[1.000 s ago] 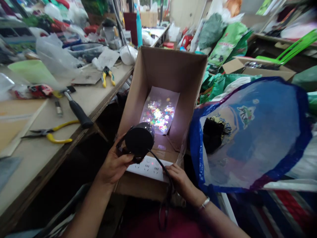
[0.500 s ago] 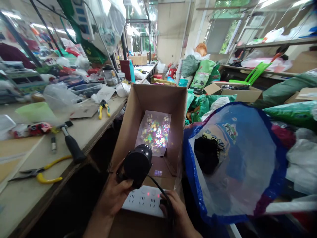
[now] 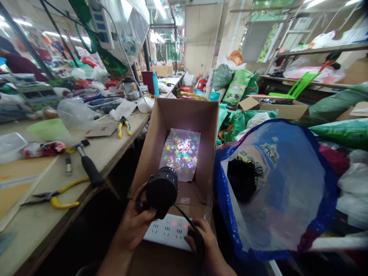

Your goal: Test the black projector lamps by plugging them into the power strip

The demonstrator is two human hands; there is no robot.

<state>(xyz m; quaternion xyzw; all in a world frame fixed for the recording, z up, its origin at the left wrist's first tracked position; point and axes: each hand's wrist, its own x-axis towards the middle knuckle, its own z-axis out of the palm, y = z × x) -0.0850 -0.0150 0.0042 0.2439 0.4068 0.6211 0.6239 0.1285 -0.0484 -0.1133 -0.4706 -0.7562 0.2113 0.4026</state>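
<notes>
My left hand [image 3: 135, 218] is closed around a small black projector lamp [image 3: 161, 189], round-bodied and tilted toward the box. Its light throws many coloured spots onto a white sheet of paper [image 3: 186, 174] lying inside the open cardboard box [image 3: 188, 107]. A black cord [image 3: 186, 216] runs from the lamp down to my right hand [image 3: 205, 237]. That hand is closed at the right end of a white power strip [image 3: 166, 239], on what looks like the cord's black plug, mostly hidden by the fingers. Red lights glow on the strip.
On the bench at left lie a hammer [image 3: 90, 166], yellow-handled pliers [image 3: 64, 205] and smaller pliers [image 3: 120, 132]. At right stands a blue-rimmed bag [image 3: 293, 184] with a bundle of black cords [image 3: 241, 180] in it. Green sacks [image 3: 237, 86] fill the back right.
The colour pattern on the paper has shifted. The view has turned slightly to the left; both hands keep about the same grip and place.
</notes>
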